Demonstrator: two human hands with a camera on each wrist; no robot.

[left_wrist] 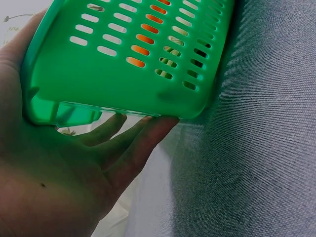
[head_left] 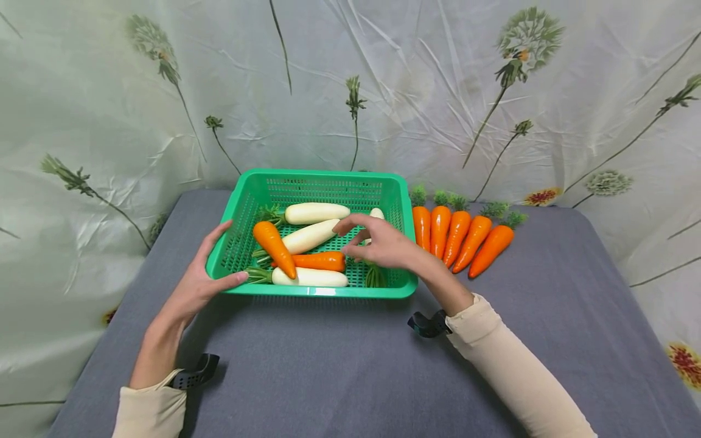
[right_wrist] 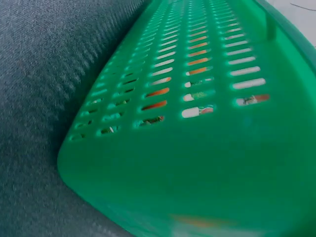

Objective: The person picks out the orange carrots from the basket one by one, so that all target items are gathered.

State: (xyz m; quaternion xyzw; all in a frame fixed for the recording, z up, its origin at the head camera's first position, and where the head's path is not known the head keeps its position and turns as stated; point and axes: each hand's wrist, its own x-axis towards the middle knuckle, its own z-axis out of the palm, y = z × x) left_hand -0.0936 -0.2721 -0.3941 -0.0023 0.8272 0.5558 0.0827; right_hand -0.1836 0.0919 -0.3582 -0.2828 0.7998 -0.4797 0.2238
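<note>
My left hand holds the near left corner of a green plastic basket, its thumb by the front rim and its fingers against the outer end wall. Inside lie several white radishes with green tops and two carrots, one carrot slanting across the other carrot. Over the basket's right part is my right hand, thumb and index fingertips apart with nothing seen between them. Beneath it lies another white radish, its middle covered by the hand. The right wrist view shows only the basket's outer wall.
Several carrots with green tops lie in a row on the grey cloth, right of the basket. A pale curtain with a flower print hangs behind the table. A dark band sits on each wrist.
</note>
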